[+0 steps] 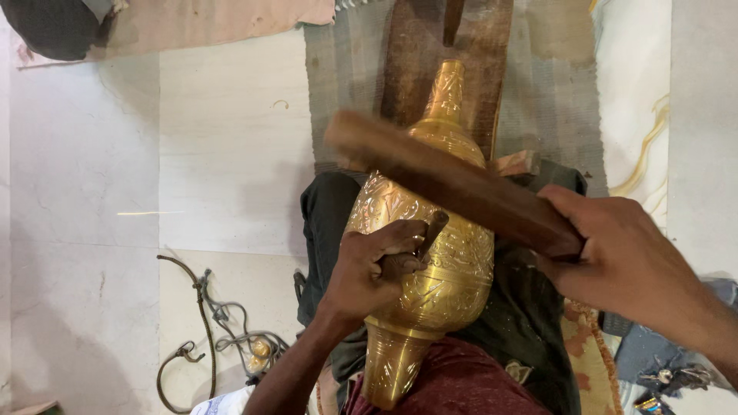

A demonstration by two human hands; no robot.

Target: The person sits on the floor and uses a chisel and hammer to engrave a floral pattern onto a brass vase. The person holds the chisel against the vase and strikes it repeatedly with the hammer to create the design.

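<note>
- A brass vase [438,253] with engraved patterns lies lengthwise across the person's lap, its narrow neck pointing away from the body and its flared foot close to the belly.
- The left hand [369,273] rests on the belly of the vase, fingers curled tight around a short dark punch [419,246] whose tip slants up and away to the right across the engraved metal.
- The right hand [623,253] is closed around one end of a long wooden stick [453,184], which slants up and to the left from that hand, above the vase and above the left hand; its far end is blurred.
- Under the vase's neck, beyond both hands, a dark wooden block [415,61] lies on a grey mat [553,100].
- Dark cloth [530,307] covers the lap beneath the vase, and a maroon garment [461,384] shows nearest the body.
- Left of the left hand, on the pale tiled floor [115,192], lies a tangle of cables [223,330].
- Below the right hand, at the lower right edge, small metal bits [669,380] lie on blue cloth, too small to make out.
</note>
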